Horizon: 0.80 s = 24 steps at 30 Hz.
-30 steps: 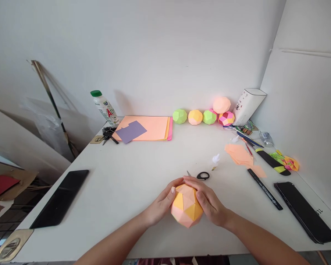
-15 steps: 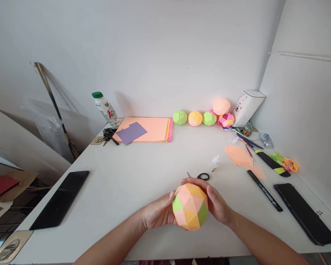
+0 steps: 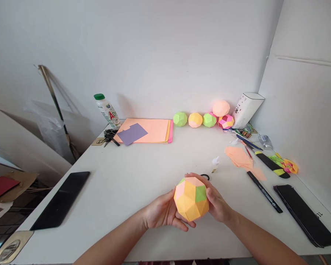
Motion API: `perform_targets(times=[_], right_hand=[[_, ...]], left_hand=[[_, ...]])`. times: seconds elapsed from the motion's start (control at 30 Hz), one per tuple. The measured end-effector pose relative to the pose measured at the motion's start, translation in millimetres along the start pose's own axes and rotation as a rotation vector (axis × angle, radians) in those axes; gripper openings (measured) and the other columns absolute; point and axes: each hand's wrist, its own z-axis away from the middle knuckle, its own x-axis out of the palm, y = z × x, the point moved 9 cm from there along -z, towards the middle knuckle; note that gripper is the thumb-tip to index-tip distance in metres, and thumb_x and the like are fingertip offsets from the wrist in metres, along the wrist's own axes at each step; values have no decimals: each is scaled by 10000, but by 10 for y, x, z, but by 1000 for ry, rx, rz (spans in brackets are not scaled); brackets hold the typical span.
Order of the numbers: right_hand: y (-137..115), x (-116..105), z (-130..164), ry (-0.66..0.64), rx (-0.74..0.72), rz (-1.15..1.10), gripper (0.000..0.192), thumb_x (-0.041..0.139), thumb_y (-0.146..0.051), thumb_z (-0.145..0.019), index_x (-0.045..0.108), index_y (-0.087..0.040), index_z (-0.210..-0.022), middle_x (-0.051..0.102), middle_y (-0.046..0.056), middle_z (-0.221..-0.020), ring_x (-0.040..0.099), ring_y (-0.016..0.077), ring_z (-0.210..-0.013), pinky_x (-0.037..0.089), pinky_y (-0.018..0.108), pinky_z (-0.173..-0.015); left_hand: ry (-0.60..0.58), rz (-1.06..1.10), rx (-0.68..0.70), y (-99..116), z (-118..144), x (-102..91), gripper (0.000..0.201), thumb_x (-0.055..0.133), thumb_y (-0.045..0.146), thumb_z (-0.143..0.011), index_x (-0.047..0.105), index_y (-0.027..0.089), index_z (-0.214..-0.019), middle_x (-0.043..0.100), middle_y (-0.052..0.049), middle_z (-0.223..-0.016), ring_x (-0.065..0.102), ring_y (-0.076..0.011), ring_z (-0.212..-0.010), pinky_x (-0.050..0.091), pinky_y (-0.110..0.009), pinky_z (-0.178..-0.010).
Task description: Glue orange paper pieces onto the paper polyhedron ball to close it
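Observation:
A many-sided paper ball (image 3: 191, 198) in yellow, peach and green sits between my two hands above the front of the table. My left hand (image 3: 164, 211) supports it from the left and below, with its thumb on the side and its lower fingers showing underneath. Curved round the top and right side is my right hand (image 3: 216, 202). Just behind the ball, the black handle of the scissors (image 3: 206, 176) shows; the rest is hidden. A small white-capped bottle (image 3: 215, 163) stands a little farther back.
Several paper balls (image 3: 195, 120) line the wall beside stacked coloured sheets (image 3: 146, 129). Peach paper pieces (image 3: 238, 156), a black marker (image 3: 264, 191), a cutter (image 3: 273, 164) and a black phone (image 3: 305, 215) lie on the right. A dark tablet (image 3: 61, 200) and keys (image 3: 109, 136) are leftward.
The paper ball has turned in my hands and now shows mostly yellow faces. My left fingers have spread out beneath it. The scissors' blade is now hidden.

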Motion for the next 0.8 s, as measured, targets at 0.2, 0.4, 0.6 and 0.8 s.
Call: perform_targets(times=[0.2, 0.4, 0.6, 0.8], right_hand=[[165, -54, -47, 89, 185, -217, 513, 373, -592, -931, 570, -240, -1248, 650, 111, -1182, 617, 278, -1067, 522, 414, -838], [287, 5, -41, 83, 326, -267, 575, 271, -634, -942, 603, -246, -1206, 645, 86, -1206, 599, 247, -1095, 508, 365, -859], [185, 302, -4, -188, 270, -177, 629, 161, -630, -954, 444, -270, -1386, 628, 113, -1221, 632, 237, -1046, 529, 407, -859], [66, 30, 16, 1, 56, 273, 664, 329, -634, -929, 222, -305, -1495, 391, 133, -1470, 592, 245, -1091, 515, 453, -923]], left_hand=[[199, -269, 60, 3, -8, -214, 724, 255, 692, -902, 534, 109, -1227, 659, -127, -849, 670, -205, -586, 510, -300, -523], [529, -1060, 834, 601, 401, -169, 860, 570, 716, -751, 289, 288, -1443, 371, -168, -1381, 468, -339, -1199, 490, -470, -889], [396, -1150, 858, 535, 393, -52, 888, 712, 582, -727, 268, 358, -1462, 253, -135, -1502, 247, -394, -1383, 297, -581, -1078], [426, -403, 539, 495, 287, -343, 743, 521, 673, -820, 367, 237, -1402, 490, -163, -1357, 509, -345, -1191, 464, -467, -914]])
